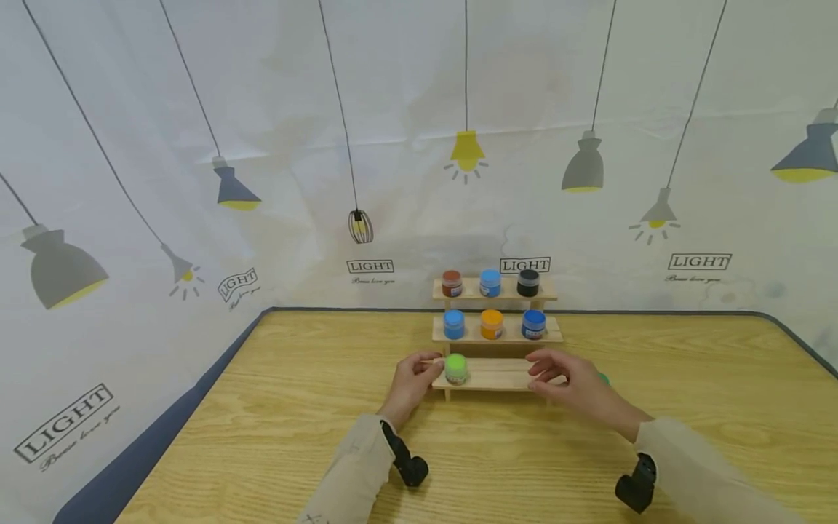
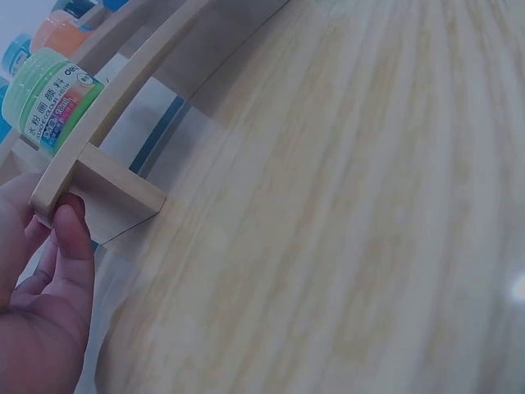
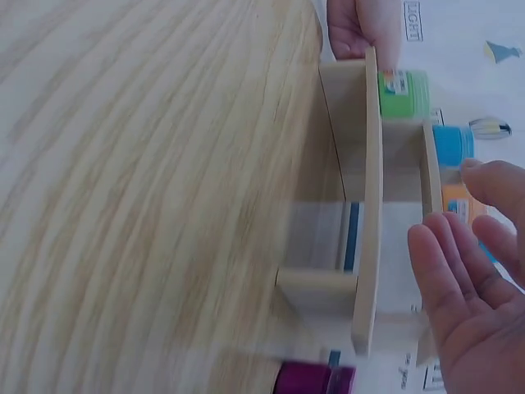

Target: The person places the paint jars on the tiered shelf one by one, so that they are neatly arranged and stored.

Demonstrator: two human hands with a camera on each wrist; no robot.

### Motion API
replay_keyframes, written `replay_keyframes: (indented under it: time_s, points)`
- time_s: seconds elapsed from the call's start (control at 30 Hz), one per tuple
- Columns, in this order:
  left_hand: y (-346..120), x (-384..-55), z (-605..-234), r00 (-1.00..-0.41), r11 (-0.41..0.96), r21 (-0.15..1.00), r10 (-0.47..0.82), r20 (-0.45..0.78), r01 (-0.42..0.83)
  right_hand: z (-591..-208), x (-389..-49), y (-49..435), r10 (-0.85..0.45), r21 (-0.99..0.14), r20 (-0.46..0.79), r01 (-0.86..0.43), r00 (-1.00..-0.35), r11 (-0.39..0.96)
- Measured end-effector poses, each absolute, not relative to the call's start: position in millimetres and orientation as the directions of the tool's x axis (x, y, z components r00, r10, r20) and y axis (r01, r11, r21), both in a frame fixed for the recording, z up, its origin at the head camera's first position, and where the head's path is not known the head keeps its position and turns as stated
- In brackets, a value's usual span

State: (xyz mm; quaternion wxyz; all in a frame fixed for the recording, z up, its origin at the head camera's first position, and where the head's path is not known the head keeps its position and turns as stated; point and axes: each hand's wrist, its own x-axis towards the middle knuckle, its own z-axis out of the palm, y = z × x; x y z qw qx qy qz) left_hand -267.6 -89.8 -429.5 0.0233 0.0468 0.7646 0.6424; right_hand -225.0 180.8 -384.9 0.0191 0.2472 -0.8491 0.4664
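A three-step wooden rack (image 1: 491, 382) stands on the table. At the left end of its lowest step sits a light green paint jar (image 1: 456, 369). My left hand (image 1: 412, 380) pinches that end of the step between thumb and fingers, as the left wrist view shows, beside the green jar (image 2: 53, 100). Near the right end of the same step is my right hand (image 1: 576, 382), its fingers loosely bent with nothing in them. In the right wrist view the right hand (image 3: 476, 295) appears apart from the rack's step (image 3: 371, 205).
The middle step bears a light blue jar (image 1: 454, 324), an orange jar (image 1: 492, 324) and a dark blue jar (image 1: 533, 324). Above are red-brown (image 1: 452, 284), blue (image 1: 490, 283) and black (image 1: 528, 282) jars. A purple jar (image 3: 312, 378) lies beyond the rack's right end. Behind hangs a printed curtain (image 1: 419, 160).
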Motion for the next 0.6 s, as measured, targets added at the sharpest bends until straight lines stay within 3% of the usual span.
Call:
replay_keyframes:
  time_s: [0.6]
  points:
    - [-87.3, -254.6, -411.1, -0.993, 0.176, 0.983, 0.109, 0.039, 0.058, -386.1, -221.7, 240.0, -0.246, -0.673, 0.321, -0.403, -0.915, 0.620]
